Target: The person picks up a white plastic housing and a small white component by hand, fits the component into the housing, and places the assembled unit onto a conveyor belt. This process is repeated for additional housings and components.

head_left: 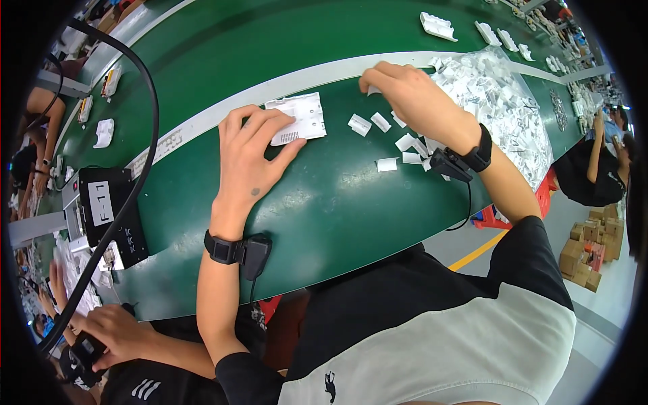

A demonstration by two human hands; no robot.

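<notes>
A white plastic shell [312,116] with small holes and a printed patch lies on the green table. My left hand [250,152] grips its left side, fingers curled over the top and thumb along the lower edge. To the right, my right hand [424,101] hovers with fingers bent down and pinched. A small white piece [374,90] shows at its fingertips, partly covered by them. Below that hand are several loose curved white pieces [360,125], some partly hidden by my wrist. Both wrists wear black straps with a small device.
A clear plastic bag [503,108] full of white pieces lies at the right. White shells [437,26] sit on the green surface beyond the pale rail [270,89]. A black machine [108,216] stands left, with a black cable [150,81] arching nearby. A co-worker's hand [115,331] is lower left.
</notes>
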